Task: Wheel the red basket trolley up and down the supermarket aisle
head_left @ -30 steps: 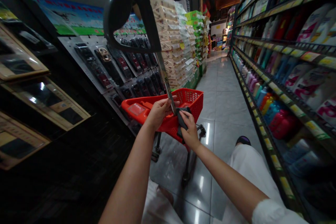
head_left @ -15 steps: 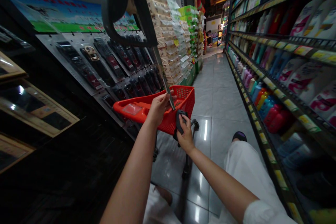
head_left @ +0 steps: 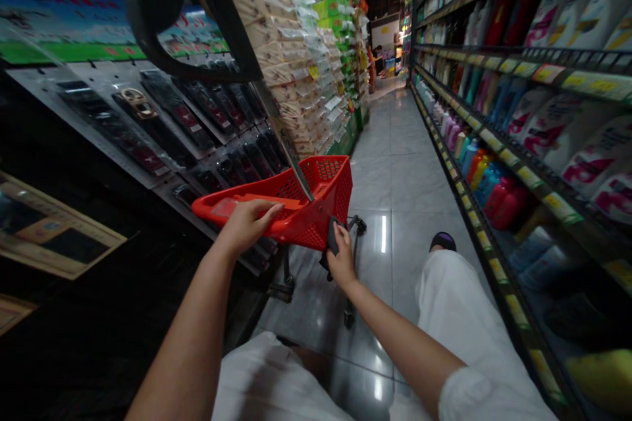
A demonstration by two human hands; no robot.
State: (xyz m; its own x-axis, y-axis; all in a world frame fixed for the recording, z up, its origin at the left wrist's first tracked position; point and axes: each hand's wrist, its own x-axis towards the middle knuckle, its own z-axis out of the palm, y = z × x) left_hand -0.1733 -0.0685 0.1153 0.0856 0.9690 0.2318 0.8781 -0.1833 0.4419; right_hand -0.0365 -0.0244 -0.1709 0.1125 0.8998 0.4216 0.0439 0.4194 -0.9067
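A: What's hard to make out?
B: Much of the wad [head_left: 334, 235], since the right hand [head_left: 342, 259] covers part of it, and I can't tell what it's made of. The loop [head_left: 232, 33] is cut off by the top of the view. The left hand [head_left: 249, 222] hides some of the cart [head_left: 306, 220] behind it, and the castors [head_left: 281, 291] are dim

A: How does the cart look?
B: Bright red and glossy, with rows of small holes through its far wall and near side, and a tapered left end. A metal pole [head_left: 286, 138] slants up from it, leftward, to the black loop. The wad is dark grey and dull

A: Where is all that against the hands?
B: The cart stands just ahead of both. The left hand is at its near left edge, fingers loosely straight, holding nothing I can see; whether they touch the red plastic, I can't tell. The right hand is gripping the wad just beside the cart's near right side; whether the wad touches it is unclear

A: So the hands are together?
B: No, apart, with the cart's near side showing between them and the pole's lower end just beyond
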